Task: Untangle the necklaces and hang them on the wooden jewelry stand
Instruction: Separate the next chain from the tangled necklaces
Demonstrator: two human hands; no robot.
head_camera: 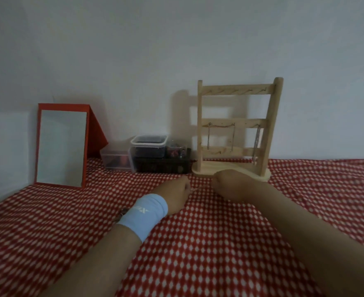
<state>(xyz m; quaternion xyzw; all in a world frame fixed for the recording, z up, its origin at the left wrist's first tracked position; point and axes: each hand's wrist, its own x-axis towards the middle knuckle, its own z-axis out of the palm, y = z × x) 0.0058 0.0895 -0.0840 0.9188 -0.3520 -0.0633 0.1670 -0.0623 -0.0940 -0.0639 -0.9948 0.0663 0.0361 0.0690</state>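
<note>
Left hand (176,196) and right hand (229,187) hold a necklace (193,189) near the stand (232,121).

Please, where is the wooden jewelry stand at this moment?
In the head view, the wooden jewelry stand is right of centre on the red patterned cloth, just behind the right hand, with the plastic boxes to its left.

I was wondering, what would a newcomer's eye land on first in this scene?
Probably the wooden jewelry stand, upright at the back right against the wall, with thin necklaces already hanging from its middle rail. Just in front of it, the left hand and right hand are curled close together over the red-and-white cloth, a bit of fine chain showing between them. A red-framed mirror stands at far left.
</note>
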